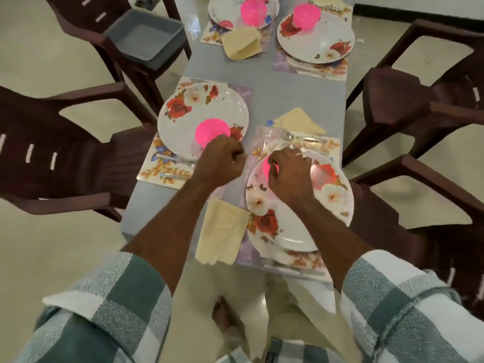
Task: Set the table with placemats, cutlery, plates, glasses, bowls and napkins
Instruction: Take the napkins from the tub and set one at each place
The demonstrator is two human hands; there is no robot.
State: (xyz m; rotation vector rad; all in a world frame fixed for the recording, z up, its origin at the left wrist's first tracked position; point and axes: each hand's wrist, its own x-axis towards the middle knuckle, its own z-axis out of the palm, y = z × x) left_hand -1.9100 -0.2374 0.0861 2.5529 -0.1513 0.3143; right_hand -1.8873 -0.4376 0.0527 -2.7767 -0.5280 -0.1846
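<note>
Head view: four places are laid on the grey surface (275,98), each with a floral placemat and a flowered plate. At the near left edge the left hand (218,163) is curled at the rim of a pink bowl (212,132) that sits on the left plate (203,119); whether the fingers actually hold the rim is hidden by the back of the hand. At the near right corner the right hand (289,174) hangs over the right plate (300,203), fingers bent down round a second pink bowl (269,166), of which only a sliver shows, so the grip there reads as narrow and apparently closed on the bowl. A cream napkin (222,231) lies on the surface between the two arms, touching the right placemat's edge; another napkin (298,121) lies just beyond the right placemat (324,145), where pale cutlery (296,138) rests. At the far end two more plates already carry pink bowls. A grey bin (145,40) sits on a chair beside the far left edge.

The step in hand looks like placing the bowls on the two near plates. Next, both hands need to let go cleanly and lift straight up without dragging the bowls. No glasses are evident, so they probably remain to be set.
</note>
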